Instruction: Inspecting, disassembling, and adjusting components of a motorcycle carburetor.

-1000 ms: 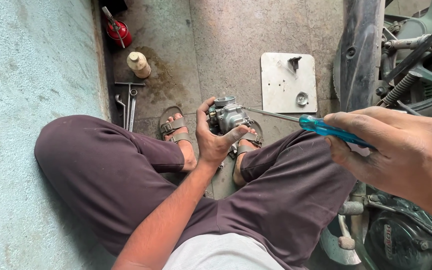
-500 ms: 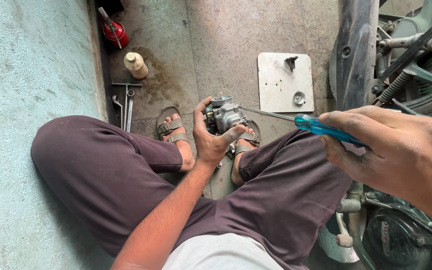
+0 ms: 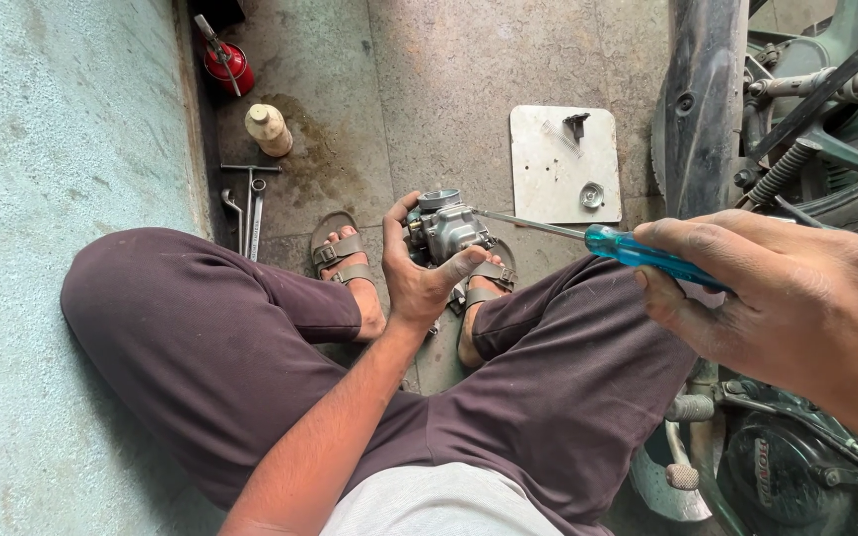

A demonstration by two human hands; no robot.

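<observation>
While the person sat cross-legged on the concrete floor (image 3: pixel 429 89) in dark maroon trousers, the right hand (image 3: pixel 777 298) came nearest the camera — its grip wrapped firmly round the blue translucent handle of a screwdriver (image 3: pixel 638 250). The thin metal shaft ran leftward and slightly away, its tip meeting the side of a small grey metal carburetor (image 3: pixel 447 226). That part sat above the feet, between the knees, cupped in the left hand (image 3: pixel 419 273); the grip there was closed on it, thumb pressed against its near side and fingers curled up behind it. Two strapped sandals (image 3: pixel 342 253) on the feet showed just beyond and below the held part.

Farther out, a pale square metal plate (image 3: pixel 548 184) lay flat on the floor, carrying a small round washer-like piece (image 3: pixel 592 196) and a dark little fitting (image 3: pixel 576 123). To the left, near a pale painted wall, a few spanners (image 3: pixel 250 203) lay together, then a tan plastic bottle (image 3: pixel 269 129) on its side, and farthest off a red oil can (image 3: pixel 226 62). Along the right edge stood a motorcycle (image 3: pixel 796 149) — dark mudguard, springs and engine casing in view.
</observation>
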